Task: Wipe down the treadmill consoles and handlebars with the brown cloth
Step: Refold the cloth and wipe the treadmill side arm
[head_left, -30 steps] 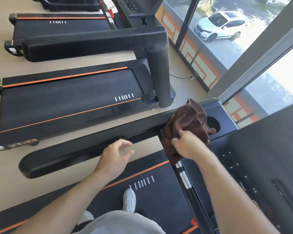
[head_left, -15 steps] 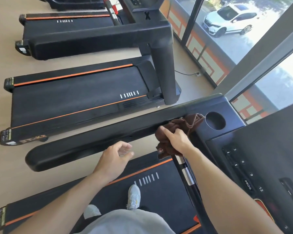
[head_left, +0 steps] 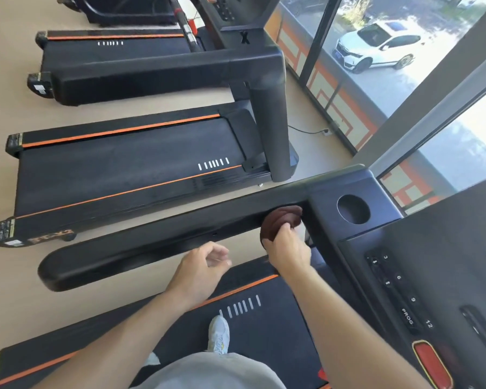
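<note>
Head view: right hand grips brown cloth against black handlebar; left hand loosely curled, empty.

Gym: row of treadmills

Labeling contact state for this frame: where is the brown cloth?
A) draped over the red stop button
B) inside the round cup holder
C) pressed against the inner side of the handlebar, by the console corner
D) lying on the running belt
C: the right hand grips the bunched brown cloth against the inner side of the handlebar, beside the console corner; the cup holder holds no cloth.
</note>
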